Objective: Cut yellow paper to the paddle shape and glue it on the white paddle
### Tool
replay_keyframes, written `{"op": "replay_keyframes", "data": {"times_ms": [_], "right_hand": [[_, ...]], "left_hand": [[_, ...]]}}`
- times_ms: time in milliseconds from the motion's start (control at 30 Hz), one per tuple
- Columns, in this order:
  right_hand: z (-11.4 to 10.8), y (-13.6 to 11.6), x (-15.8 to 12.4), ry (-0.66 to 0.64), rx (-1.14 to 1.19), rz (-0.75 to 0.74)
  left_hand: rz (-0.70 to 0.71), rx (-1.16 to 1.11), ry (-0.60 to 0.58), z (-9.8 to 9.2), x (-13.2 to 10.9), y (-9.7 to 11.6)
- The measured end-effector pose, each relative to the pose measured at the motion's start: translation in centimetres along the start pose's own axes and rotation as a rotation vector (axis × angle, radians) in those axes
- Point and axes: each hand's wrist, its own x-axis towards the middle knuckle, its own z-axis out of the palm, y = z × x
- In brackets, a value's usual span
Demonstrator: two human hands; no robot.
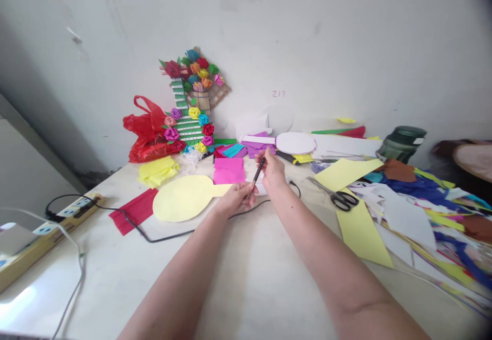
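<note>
A dark pen (259,171) is held at a slant between my two hands above the table. My left hand (239,197) closes its fingers on the pen's lower end, while my right hand (273,170) pinches the upper end. Just left of my left hand lies a pale yellow paddle-shaped paper cutout (182,199), its narrow handle reaching to my fingers. Behind my hands rests a white paddle shape with a purple edge (295,143). A white object (262,189) with a black cable is partly hidden between my hands.
Black-handled scissors (345,200) and heaped paper scraps (407,202) lie right. A dark green jar (402,144) stands behind them. Left are a power strip (57,230), black cable (165,239) and red bag (148,130). A paper-flower decoration (192,102) leans against the wall.
</note>
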Motion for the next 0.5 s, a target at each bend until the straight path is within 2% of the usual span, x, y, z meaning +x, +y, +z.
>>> {"op": "replay_keyframes", "data": {"times_ms": [233, 367, 500], "right_hand": [[0.1, -0.6, 0.2, 0.003, 0.065, 0.047], [0.0, 0.0, 0.2, 0.052, 0.063, 0.048], [-0.2, 0.8, 0.3, 0.048, 0.011, 0.008]], "left_hand": [[-0.052, -0.061, -0.039, -0.3, -0.4, 0.4], [-0.049, -0.016, -0.022, -0.3, -0.4, 0.4], [-0.038, 0.024, -0.012, -0.6, -0.3, 0.2]]}}
